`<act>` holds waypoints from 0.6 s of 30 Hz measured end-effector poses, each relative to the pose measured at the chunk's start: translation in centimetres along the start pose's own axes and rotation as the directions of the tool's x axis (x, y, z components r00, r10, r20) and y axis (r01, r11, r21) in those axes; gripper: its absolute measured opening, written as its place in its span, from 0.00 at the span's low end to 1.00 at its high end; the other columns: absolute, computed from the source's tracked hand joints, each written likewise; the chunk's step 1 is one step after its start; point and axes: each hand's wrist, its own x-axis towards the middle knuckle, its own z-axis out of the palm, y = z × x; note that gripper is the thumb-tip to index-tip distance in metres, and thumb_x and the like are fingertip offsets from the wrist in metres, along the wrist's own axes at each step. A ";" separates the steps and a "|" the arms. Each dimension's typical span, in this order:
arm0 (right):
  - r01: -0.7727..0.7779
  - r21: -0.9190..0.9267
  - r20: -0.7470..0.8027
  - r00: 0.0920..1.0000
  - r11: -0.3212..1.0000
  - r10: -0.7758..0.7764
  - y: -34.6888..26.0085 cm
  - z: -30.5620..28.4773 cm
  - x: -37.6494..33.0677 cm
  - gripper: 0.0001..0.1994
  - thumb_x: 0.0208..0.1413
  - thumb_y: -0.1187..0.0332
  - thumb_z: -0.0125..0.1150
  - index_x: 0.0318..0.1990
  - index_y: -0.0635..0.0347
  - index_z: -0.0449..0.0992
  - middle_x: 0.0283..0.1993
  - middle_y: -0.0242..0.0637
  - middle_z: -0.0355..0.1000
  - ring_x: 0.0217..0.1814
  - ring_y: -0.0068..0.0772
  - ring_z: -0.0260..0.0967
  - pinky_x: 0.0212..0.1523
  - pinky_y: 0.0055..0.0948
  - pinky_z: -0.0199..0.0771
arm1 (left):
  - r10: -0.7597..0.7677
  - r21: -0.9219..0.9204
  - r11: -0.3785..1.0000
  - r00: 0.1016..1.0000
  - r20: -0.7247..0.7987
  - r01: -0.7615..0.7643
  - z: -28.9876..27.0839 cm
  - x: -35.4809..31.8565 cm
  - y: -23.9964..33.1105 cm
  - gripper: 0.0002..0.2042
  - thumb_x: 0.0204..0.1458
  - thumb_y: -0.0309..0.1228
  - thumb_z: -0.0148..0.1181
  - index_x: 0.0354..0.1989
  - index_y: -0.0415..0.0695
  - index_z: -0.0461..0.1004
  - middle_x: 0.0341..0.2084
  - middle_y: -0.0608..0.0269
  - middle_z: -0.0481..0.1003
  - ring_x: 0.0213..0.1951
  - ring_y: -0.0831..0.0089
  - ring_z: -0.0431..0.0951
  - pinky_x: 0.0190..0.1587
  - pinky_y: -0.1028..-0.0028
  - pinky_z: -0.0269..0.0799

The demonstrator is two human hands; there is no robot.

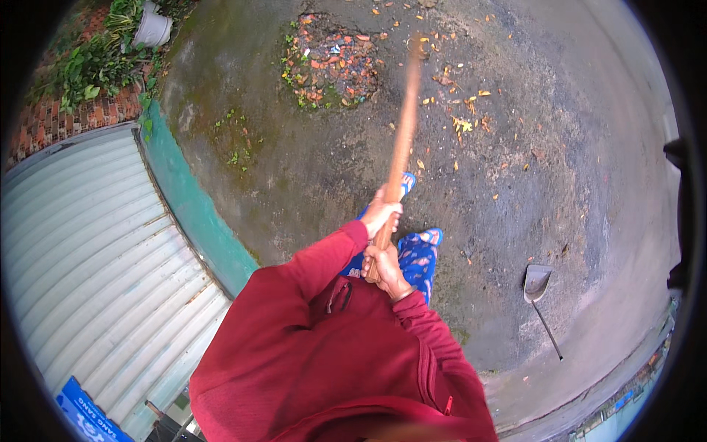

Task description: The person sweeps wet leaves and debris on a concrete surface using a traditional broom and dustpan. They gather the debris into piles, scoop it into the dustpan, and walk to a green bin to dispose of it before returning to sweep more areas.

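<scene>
Both of my hands are wrapped round a long brown wooden pole point(406, 121), which runs forward from my waist and looks blurred along its upper length. My left hand point(381, 214) grips it farther forward. Closer to my body, my right hand point(387, 267) is closed round the lower part. What sits at the pole's far end, if anything, cannot be made out. Scattered yellow and orange leaves point(464, 125) lie on the wet concrete near that end.
A dustpan with a long handle point(537, 283) lies to my right. Ahead is a rough patch of broken red rubble point(339, 66). On the left are a ribbed metal shutter point(103, 258), a green ledge point(193, 199), plants point(96, 74) and a white pot point(153, 28).
</scene>
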 end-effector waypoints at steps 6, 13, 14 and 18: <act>-0.476 -0.448 0.042 0.834 0.757 0.550 1.7 1.3 3.6 0.05 0.39 0.71 0.52 0.24 0.59 0.62 0.15 0.29 0.58 0.12 0.24 0.56 0.13 0.25 0.60 | -0.084 -0.359 0.932 0.940 -0.332 -0.044 -9.9 -2.0 -4.1 0.05 0.36 0.27 0.50 0.17 0.45 0.60 0.12 0.67 0.60 0.13 0.77 0.61 0.16 0.76 0.62; -0.457 -0.382 0.227 0.796 0.803 0.561 0.6 -1.7 9.6 0.07 0.37 0.70 0.57 0.22 0.57 0.65 0.14 0.28 0.61 0.13 0.22 0.57 0.14 0.20 0.59 | -0.172 -0.562 0.827 0.942 -0.287 -0.020 -14.5 3.6 -9.4 0.05 0.33 0.29 0.50 0.16 0.45 0.61 0.11 0.66 0.61 0.15 0.72 0.63 0.19 0.73 0.64; -0.423 -0.319 0.313 0.798 0.848 0.515 -0.5 -3.5 9.2 0.07 0.37 0.70 0.58 0.22 0.57 0.65 0.15 0.26 0.60 0.13 0.21 0.57 0.14 0.20 0.59 | -0.167 -0.507 0.862 0.943 -0.289 -0.003 -12.3 5.2 -10.3 0.05 0.33 0.31 0.51 0.16 0.45 0.62 0.11 0.66 0.61 0.15 0.72 0.63 0.20 0.73 0.64; -0.417 0.018 0.041 0.909 0.909 0.416 -7.5 -14.7 4.0 0.05 0.42 0.73 0.52 0.25 0.56 0.62 0.17 0.23 0.54 0.16 0.13 0.51 0.15 0.13 0.51 | -0.022 -0.204 0.976 0.889 -0.457 -0.081 3.9 12.7 -13.3 0.04 0.31 0.24 0.53 0.18 0.40 0.65 0.14 0.62 0.66 0.14 0.71 0.66 0.16 0.72 0.65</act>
